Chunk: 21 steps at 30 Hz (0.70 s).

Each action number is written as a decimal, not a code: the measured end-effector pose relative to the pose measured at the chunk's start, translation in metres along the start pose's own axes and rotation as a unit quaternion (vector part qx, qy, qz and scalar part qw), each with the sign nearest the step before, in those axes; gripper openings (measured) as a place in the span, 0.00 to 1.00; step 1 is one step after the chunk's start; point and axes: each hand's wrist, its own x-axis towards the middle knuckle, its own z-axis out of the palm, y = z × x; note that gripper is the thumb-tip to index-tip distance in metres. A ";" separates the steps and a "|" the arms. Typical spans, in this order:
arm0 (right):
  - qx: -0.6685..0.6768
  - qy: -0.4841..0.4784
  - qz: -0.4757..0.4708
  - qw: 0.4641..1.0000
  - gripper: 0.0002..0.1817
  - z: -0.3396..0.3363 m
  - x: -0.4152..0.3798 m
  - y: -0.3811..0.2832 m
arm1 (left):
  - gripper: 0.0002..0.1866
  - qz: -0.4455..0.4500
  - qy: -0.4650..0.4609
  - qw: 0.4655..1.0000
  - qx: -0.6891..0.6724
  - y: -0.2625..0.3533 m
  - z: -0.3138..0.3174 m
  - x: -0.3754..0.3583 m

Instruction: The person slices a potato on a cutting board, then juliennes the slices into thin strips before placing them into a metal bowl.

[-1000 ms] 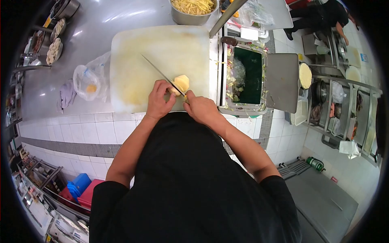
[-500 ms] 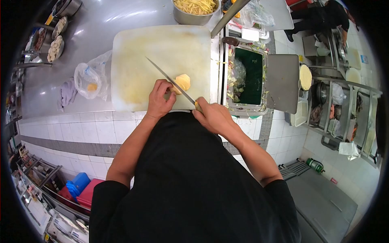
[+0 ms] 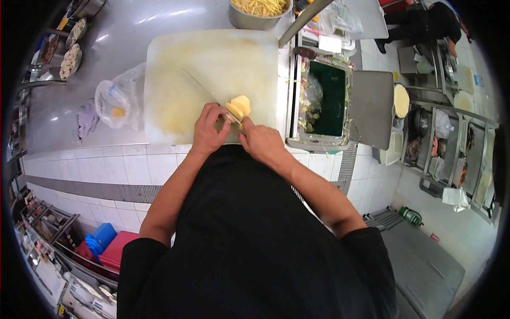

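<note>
My left hand [image 3: 210,130] is at the front of a white cutting board [image 3: 178,58], its bent fingers and thumb closed on the near end of a peeled potato. Pale yellow potato slices [image 3: 240,103] lean together just beyond the fingertips. My right hand [image 3: 262,142] is wrapped round the handle of a knife [image 3: 200,84]. The blade points to the far left across the board, edge-on and thin, between the slices and my left fingers. Most of the handle is hidden in my grip.
A metal bowl [image 3: 254,22] of pale yellow strips stands behind the board. Left of it lie a clear plastic bag [image 3: 109,103] and a purple cloth [image 3: 86,119]. At right is a green-lined bin [image 3: 330,98] with scraps on its rim. Another person [image 3: 419,24] stands far right.
The knife and my right hand have moved forward and left, closer to my left hand. The blade now shows edge-on and more slices are visible. My left hand has stayed in place.
</note>
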 end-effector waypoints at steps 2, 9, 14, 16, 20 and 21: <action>-0.004 -0.010 0.000 1.000 0.15 -0.004 0.003 0.002 | 0.13 -0.003 -0.004 1.000 0.002 0.001 0.001 -0.002; 0.038 -0.043 0.005 0.998 0.17 -0.037 -0.014 -0.004 | 0.14 0.006 -0.003 1.000 0.003 -0.001 0.001 -0.004; 0.028 -0.105 0.038 0.993 0.18 -0.080 -0.056 -0.011 | 0.13 0.004 -0.005 1.000 0.014 -0.002 0.001 -0.004; 0.028 -0.129 0.051 0.990 0.18 -0.086 -0.071 -0.009 | 0.13 -0.001 -0.006 1.000 0.017 0.000 0.001 -0.004; 0.019 -0.128 0.074 0.989 0.18 -0.072 -0.070 -0.008 | 0.13 -0.001 -0.008 1.000 0.014 0.002 0.000 -0.004; 0.018 -0.104 0.058 0.993 0.18 -0.059 -0.058 -0.008 | 0.13 -0.002 -0.002 1.000 0.011 0.002 0.000 -0.003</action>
